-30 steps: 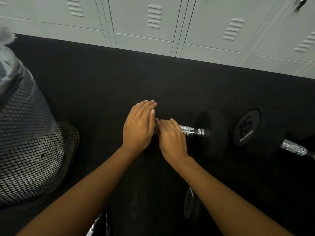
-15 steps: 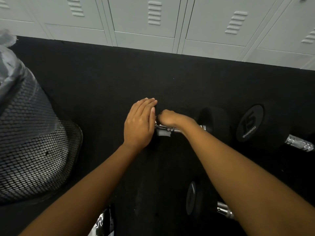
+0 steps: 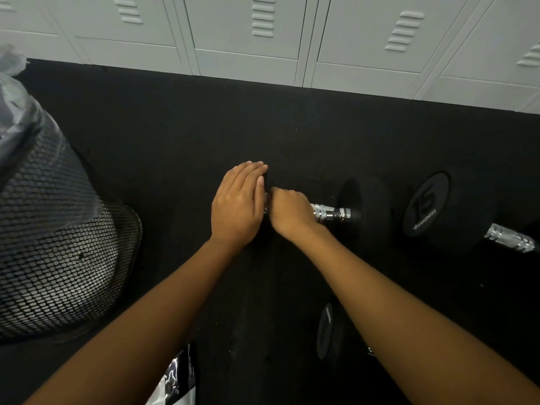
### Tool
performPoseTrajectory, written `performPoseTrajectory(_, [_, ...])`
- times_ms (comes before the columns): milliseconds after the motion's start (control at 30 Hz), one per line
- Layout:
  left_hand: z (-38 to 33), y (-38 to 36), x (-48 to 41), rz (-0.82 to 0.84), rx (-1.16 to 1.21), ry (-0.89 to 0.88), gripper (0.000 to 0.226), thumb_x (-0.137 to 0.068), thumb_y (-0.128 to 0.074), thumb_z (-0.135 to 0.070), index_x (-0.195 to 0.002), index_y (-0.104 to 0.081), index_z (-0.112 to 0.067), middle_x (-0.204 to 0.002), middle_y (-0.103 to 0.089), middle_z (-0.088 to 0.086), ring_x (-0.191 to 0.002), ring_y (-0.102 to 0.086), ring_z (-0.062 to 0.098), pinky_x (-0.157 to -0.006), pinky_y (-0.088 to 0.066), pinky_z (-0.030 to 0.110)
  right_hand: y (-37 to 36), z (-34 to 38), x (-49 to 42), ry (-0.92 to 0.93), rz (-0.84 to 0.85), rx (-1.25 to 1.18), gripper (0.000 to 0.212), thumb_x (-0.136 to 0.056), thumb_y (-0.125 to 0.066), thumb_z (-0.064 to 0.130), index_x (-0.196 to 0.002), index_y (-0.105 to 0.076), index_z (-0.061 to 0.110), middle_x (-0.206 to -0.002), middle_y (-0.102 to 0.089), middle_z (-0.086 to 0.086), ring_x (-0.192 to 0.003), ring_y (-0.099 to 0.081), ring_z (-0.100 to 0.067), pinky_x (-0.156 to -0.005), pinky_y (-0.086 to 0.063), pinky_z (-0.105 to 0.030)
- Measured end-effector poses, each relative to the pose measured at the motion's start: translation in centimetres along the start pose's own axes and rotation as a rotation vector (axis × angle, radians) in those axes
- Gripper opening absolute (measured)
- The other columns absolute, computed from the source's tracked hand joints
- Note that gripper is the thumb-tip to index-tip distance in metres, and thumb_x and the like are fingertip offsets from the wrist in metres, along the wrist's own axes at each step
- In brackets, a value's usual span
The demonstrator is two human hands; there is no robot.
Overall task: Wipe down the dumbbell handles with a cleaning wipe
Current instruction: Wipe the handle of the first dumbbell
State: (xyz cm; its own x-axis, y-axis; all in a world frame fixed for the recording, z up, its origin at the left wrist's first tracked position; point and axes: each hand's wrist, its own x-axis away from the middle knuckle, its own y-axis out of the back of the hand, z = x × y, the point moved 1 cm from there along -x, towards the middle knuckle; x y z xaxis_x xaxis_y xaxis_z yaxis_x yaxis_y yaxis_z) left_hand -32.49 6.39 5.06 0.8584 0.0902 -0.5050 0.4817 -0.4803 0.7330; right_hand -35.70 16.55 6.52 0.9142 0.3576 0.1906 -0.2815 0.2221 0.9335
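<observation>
Okay, my right hand (image 3: 292, 213) curls round the dumbbell handle (image 3: 324, 213) on the black floor (image 3: 204, 127); left hand (image 3: 238, 206) flat, touching it; 15-marked dumbbell (image 3: 423, 204) just right, mesh bin (image 3: 58, 244) well left.

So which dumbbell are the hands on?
The middle dumbbell, left of the one marked 15: the right hand grips its handle, the left hand lies flat beside it.

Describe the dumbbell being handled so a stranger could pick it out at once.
Below the pale lockers, look at the right side of the black floor. The dumbbell meant is the left one of the far pair, beside the one marked 15. It alone has hands on it: the right hand curls round its chrome handle, the left hand lies flat over its left end.
</observation>
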Motion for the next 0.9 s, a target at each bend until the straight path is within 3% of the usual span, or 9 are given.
performPoseTrajectory(100, [0.0, 0.0, 0.0, -0.004, 0.004, 0.007, 0.037, -0.098, -0.034, -0.022, -0.120, -0.060, -0.007, -0.122, -0.063, 0.008, -0.121, -0.052, 0.018, -0.107, -0.036, 0.035, -1.9, -0.5, 2.1, 0.155, -0.327, -0.040, 0.012, -0.091, -0.055, 0.013, -0.100, -0.062, 0.008, -0.096, -0.067, -0.008, -0.094, -0.061, -0.023, -0.091, -0.042, -0.033])
performPoseTrajectory(200, [0.1, 0.1, 0.1, -0.010, 0.010, 0.004, 0.036, -0.097, -0.035, -0.021, -0.119, -0.060, -0.007, -0.122, -0.063, 0.007, -0.121, -0.052, 0.017, -0.106, -0.036, 0.033, -3.4, -1.7, 3.1, 0.257, -0.498, -0.081, 0.021, -0.077, -0.069, 0.003, -0.098, -0.065, 0.005, -0.093, -0.067, -0.008, -0.089, -0.062, -0.021, -0.086, -0.047, -0.032])
performPoseTrajectory(433, [-0.2, 0.2, 0.0, -0.009, -0.008, 0.003, 0.038, -0.098, -0.034, -0.022, -0.120, -0.060, -0.006, -0.122, -0.063, 0.008, -0.121, -0.052, 0.018, -0.106, -0.037, 0.035, -3.4, -1.3, 2.0, 0.284, -0.447, 0.097, 0.047, -0.061, -0.079, 0.001, -0.104, -0.061, 0.004, -0.091, -0.060, -0.009, -0.082, -0.056, -0.023, -0.078, -0.049, -0.032])
performPoseTrajectory(667, [-0.2, 0.3, 0.1, 0.002, -0.015, 0.000, 0.039, -0.098, -0.032, -0.023, -0.121, -0.059, -0.007, -0.123, -0.062, 0.008, -0.122, -0.051, 0.019, -0.105, -0.039, 0.038, -3.2, -3.2, 3.1, 0.368, -0.472, 0.130, 0.034, -0.062, -0.075, -0.004, -0.088, -0.059, 0.010, -0.088, -0.057, -0.007, -0.078, -0.052, -0.021, -0.071, -0.046, -0.029])
performPoseTrajectory(900, [-0.3, 0.2, -0.1, -0.003, -0.025, -0.005, 0.038, -0.098, -0.032, -0.022, -0.119, -0.060, -0.006, -0.122, -0.063, 0.008, -0.121, -0.052, 0.018, -0.106, -0.035, 0.033, -3.3, -2.1, 2.6, 0.406, -0.476, 0.023, 0.035, -0.067, -0.072, -0.005, -0.100, -0.064, 0.006, -0.092, -0.063, -0.007, -0.082, -0.056, -0.022, -0.074, -0.050, -0.032])
